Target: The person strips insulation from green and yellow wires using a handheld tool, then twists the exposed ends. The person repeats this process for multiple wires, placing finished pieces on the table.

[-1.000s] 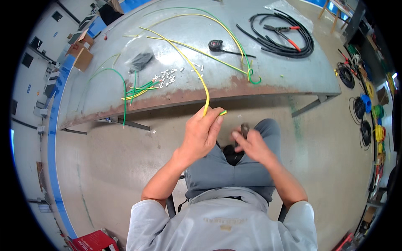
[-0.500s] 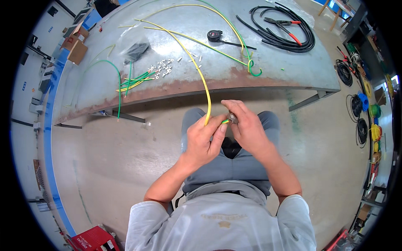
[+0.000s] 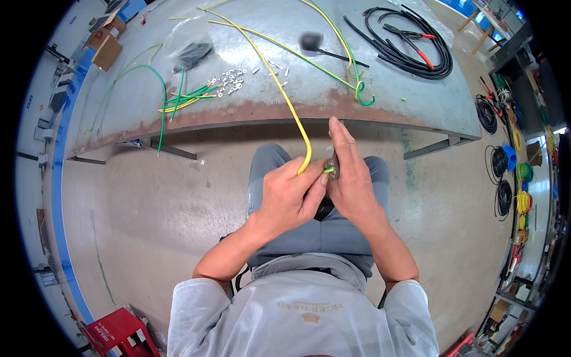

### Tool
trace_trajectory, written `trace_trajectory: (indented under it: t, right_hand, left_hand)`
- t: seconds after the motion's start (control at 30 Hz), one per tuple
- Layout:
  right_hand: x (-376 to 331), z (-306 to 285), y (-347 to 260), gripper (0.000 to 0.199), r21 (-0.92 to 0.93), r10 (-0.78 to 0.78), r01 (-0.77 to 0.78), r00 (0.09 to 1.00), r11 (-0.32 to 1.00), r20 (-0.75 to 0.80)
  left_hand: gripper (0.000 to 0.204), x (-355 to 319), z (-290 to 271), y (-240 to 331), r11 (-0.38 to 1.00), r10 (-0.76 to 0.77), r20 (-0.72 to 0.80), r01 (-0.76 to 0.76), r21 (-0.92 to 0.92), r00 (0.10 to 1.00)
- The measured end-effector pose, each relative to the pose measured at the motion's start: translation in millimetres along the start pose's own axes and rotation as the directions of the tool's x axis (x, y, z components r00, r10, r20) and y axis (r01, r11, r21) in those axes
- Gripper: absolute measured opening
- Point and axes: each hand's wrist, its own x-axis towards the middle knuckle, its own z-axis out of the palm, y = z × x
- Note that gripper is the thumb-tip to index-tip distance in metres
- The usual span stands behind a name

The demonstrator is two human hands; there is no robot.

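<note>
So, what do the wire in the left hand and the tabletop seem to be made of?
Wire: likely a plastic jacket, yellow and green, smooth with slight gloss; it bends without creasing. Tabletop: probably steel, dull grey, with brown, possibly rusted wear along its front.

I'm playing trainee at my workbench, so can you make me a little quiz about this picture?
1. Which hand grips the long yellow wire?
2. Where do the red-handled pliers lie?
A) In the cardboard box
B) Amid the coiled black cable
C) On the floor
3. True or false: the small silver pieces lie beside the short green and yellow wires.

Key: 1. The left hand. 2. B. 3. True.
</note>
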Motion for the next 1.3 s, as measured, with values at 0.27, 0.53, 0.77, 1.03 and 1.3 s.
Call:
trace_trajectory:
  t: [0.27, 0.53, 0.77, 1.03, 1.3]
  right_hand:
    - [-2.7, 10.5, 14.9, 0.061, -0.176, -0.036, 0.013, 0.991, 0.984, -0.128]
    - [-4.5, 1.6, 25.2, 0.021, -0.364, -0.163, 0.093, 0.973, 0.927, -0.165]
    - [-3.9, 1.7, 43.9, 0.025, 0.009, -0.219, 0.22, 0.972, 0.975, -0.083]
    - [-22.6, 8.1, 56.6, 0.033, 0.214, 0.076, -0.057, 0.993, 0.975, -0.086]
    - [-50.6, 11.6, 45.9, 0.037, 0.724, 0.527, -0.686, 0.642, 0.071, 0.557]
  left_hand:
    - [0.021, -0.2, 4.4, 0.2, 0.999, 0.023, -0.014, -0.023, -0.045, 1.0]
    - [0.021, -8.8, 8.3, -1.6, 0.996, 0.064, 0.068, -0.06, -0.063, 0.996]
    - [0.019, -11.8, 11.0, 2.6, 0.995, 0.079, 0.083, -0.073, -0.069, 0.993]
    - [0.015, -12.9, 12.6, -4.2, 0.994, 0.043, 0.025, -0.04, -0.106, 0.999]
    - [0.019, -8.9, -1.0, -3.8, 0.976, 0.011, 0.001, -0.01, -0.219, 1.0]
